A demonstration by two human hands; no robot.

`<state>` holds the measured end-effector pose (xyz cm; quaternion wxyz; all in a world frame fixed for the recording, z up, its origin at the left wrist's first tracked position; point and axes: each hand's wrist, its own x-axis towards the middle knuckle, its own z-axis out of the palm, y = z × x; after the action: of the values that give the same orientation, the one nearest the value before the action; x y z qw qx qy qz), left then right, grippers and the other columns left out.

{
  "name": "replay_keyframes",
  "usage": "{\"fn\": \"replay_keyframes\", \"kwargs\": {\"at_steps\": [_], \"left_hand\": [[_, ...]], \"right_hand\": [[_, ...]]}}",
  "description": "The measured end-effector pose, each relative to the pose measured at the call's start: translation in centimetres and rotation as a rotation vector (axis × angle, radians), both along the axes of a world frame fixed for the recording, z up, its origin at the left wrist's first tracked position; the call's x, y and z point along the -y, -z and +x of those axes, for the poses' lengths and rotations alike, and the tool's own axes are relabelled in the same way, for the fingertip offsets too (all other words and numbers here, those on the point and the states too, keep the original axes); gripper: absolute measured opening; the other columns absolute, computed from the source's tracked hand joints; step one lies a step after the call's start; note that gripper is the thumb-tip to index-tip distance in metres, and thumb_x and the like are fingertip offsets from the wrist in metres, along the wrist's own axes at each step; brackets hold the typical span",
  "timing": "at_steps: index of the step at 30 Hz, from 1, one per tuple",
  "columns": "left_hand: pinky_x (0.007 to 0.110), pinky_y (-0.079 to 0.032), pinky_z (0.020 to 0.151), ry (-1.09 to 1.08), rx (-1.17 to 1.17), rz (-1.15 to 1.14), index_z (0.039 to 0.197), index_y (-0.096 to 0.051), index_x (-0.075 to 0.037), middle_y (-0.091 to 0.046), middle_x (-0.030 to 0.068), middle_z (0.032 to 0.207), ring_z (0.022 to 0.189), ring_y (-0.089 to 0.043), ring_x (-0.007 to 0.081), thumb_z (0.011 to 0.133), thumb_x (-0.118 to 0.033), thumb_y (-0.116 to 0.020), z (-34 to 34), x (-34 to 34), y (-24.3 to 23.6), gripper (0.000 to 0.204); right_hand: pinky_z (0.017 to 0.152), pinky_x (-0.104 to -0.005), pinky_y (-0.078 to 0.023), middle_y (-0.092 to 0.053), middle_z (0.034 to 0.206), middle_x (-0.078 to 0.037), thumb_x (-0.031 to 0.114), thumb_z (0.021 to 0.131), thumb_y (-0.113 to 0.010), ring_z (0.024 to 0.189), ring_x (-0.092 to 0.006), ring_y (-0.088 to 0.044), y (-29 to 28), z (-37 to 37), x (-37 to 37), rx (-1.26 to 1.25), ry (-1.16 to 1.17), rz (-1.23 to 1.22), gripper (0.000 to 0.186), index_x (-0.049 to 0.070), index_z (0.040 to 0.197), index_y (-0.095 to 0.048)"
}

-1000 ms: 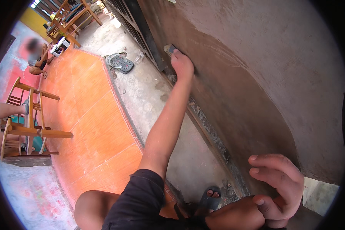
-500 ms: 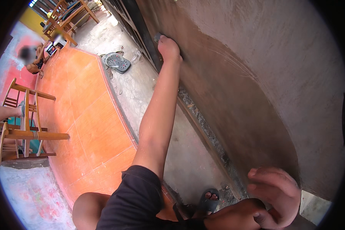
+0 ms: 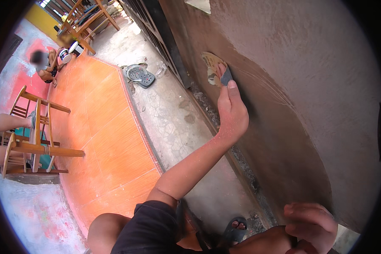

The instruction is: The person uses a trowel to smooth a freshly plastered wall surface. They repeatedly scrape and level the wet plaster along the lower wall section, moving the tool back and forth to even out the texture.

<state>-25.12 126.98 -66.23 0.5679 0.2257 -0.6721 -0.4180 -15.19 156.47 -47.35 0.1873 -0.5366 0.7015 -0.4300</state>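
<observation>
1. The landmark is the orange tiled floor (image 3: 99,127); at its left edge stands a wooden chair (image 3: 42,148), with someone's bare legs (image 3: 12,122) reaching onto it from the left.
2. At the floor's far left edge, a squatting person (image 3: 50,70) is near some white containers (image 3: 64,56); small details there are too blurred to tell.
3. Beyond the floor's far end is more wooden furniture (image 3: 88,31).
4. Just past the floor's right edge, a pair of grey slippers (image 3: 141,77) lies on the bare concrete strip (image 3: 173,110).
5. Farther right of the floor, across the strip, is the folded sheet (image 3: 227,77), tan on one part and blue-grey on another, set against the brown wall.
6. The left grip (image 3: 232,113), right of the floor, is closed around this sheet, thumb on the blue-grey part and fingertips showing over the tan part.
7. A foot in a dark sandal (image 3: 235,230) rests on the concrete to the floor's lower right.
8. The plastered wall (image 3: 279,122) rises right of floor and strip, its darker brown area meeting a paler grey one.
9. Farthest right of the floor, the right grip (image 3: 311,222) is loosely curled beside the wall, fingers parted, with nothing seen in it.
</observation>
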Motion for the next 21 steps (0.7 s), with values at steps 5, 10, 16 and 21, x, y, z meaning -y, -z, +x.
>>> {"fn": "replay_keyframes", "kwargs": {"at_steps": [5,10,16,21], "left_hand": [[0.042,-0.044,0.099,0.24,-0.119,0.65,0.115,-0.058,0.01,-0.066,0.0283,0.113,0.106,-0.063,0.0367,0.109,-0.027,-0.036,-3.3,8.0,2.1,0.044],[0.041,-0.043,0.101,-0.005,0.027,0.115,0.118,-0.056,0.01,-0.065,0.0269,0.116,0.108,-0.062,0.0376,0.11,-0.032,-0.031,-1.7,2.6,3.0,0.05],[0.041,-0.042,0.102,0.293,-0.019,0.681,0.122,-0.055,0.011,-0.064,0.0275,0.119,0.111,-0.062,0.0352,0.11,-0.032,-0.032,-1.3,6.0,2.6,0.05],[0.042,-0.043,0.099,-0.024,-0.057,0.017,0.116,-0.057,0.009,-0.065,0.0276,0.114,0.108,-0.062,0.0347,0.11,-0.029,-0.034,1.4,-3.6,0.8,0.045]], "right_hand": [[0.096,-0.0467,-0.05,-0.066,0.123,-0.026,0.022,0.09,-0.065,0.111,-0.0438,-0.064,0.1,0.2,0.9,-0.083,0.073,0.258,0.037,-0.008,0.112,-0.067],[0.1,-0.0464,-0.049,-0.063,0.127,-0.027,0.018,0.093,-0.061,0.116,-0.0441,-0.062,-0.4,0.4,1.2,-0.066,0.036,0.205,0.036,-0.007,0.119,-0.065],[0.102,-0.0463,-0.048,-0.062,0.128,-0.028,0.017,0.095,-0.061,0.118,-0.0448,-0.061,-0.2,0.8,0.9,-0.098,0.057,0.269,0.037,-0.007,0.123,-0.063],[0.102,-0.0461,-0.047,-0.062,0.129,-0.027,0.016,0.095,-0.06,0.119,-0.0445,-0.06,-0.3,0.9,0.9,-0.076,0.042,0.191,0.036,-0.006,0.123,-0.064]]}}
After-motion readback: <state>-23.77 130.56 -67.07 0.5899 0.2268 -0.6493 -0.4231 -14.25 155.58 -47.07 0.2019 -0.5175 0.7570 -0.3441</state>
